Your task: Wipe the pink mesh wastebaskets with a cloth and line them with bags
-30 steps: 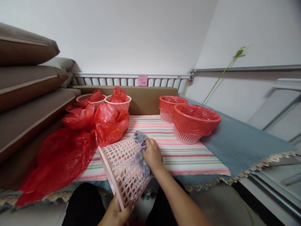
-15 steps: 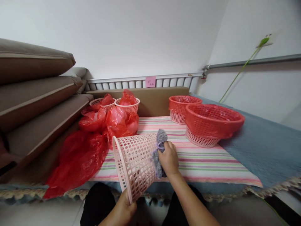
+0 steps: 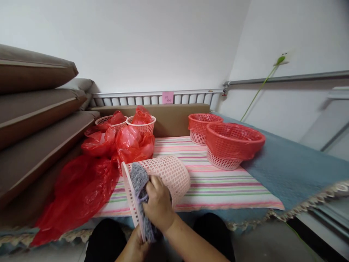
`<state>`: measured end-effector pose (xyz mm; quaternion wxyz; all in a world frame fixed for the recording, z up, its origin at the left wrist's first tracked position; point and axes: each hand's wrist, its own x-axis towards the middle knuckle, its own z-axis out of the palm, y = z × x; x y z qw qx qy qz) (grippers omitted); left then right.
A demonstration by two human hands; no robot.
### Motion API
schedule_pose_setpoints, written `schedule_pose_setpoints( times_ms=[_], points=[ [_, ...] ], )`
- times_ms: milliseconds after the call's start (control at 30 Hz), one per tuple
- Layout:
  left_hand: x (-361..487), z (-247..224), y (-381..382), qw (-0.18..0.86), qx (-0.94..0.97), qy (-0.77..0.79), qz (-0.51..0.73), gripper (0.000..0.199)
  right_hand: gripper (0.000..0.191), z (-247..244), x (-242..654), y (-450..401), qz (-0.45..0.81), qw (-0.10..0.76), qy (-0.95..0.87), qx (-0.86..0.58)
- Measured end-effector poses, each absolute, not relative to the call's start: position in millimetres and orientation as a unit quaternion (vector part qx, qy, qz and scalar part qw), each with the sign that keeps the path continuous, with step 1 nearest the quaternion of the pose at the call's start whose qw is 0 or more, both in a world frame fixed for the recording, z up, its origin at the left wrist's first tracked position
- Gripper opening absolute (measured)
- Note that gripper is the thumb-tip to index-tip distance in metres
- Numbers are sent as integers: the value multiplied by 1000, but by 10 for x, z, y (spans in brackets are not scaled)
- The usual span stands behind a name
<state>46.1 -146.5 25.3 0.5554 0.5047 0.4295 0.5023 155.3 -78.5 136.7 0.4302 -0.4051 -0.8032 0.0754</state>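
Note:
A pale pink perforated plastic basket point(image 3: 178, 174) lies tipped on its side in front of me, its wide mouth facing left. My left hand point(image 3: 137, 243) grips the lower part of its rim. In my right hand point(image 3: 159, 202) is a bunched grey cloth point(image 3: 139, 176), pressed against the outside of the basket close to the rim. The fingers of my right hand are curled into the cloth. Part of the basket's side is hidden behind the cloth and the hand.
Red plastic bags point(image 3: 81, 182) lie heaped at the left, before two pink baskets point(image 3: 144, 127). Two more baskets point(image 3: 226, 162), lined with red bags, stand right on a striped cloth point(image 3: 212, 185). Brown cushions point(image 3: 35, 109) are stacked far left; a radiator point(image 3: 131, 98) runs behind.
My right hand has slid the grey cloth leftward along the basket, from near its base to near its rim. My left hand still holds the rim. The view has turned slightly right.

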Motion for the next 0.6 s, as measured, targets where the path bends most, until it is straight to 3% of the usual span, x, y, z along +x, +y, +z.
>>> schedule_pose_setpoints(
  times_ms=[233,333,467,600],
  points=[
    [438,16,-1480,498,608,413,460,42,19,1242,2320,107,-53,361,-665,-651],
    [444,95,-1473,538,590,394,455,53,16,1197,2397,135,-85,355,-668,-648],
    [514,444,-1436,621,487,337,513,90,14,1101,2378,24,-113,356,-678,-633],
    [595,787,-1346,600,421,362,576,91,17,1035,2407,6,-75,387,-670,-629]
  ],
)
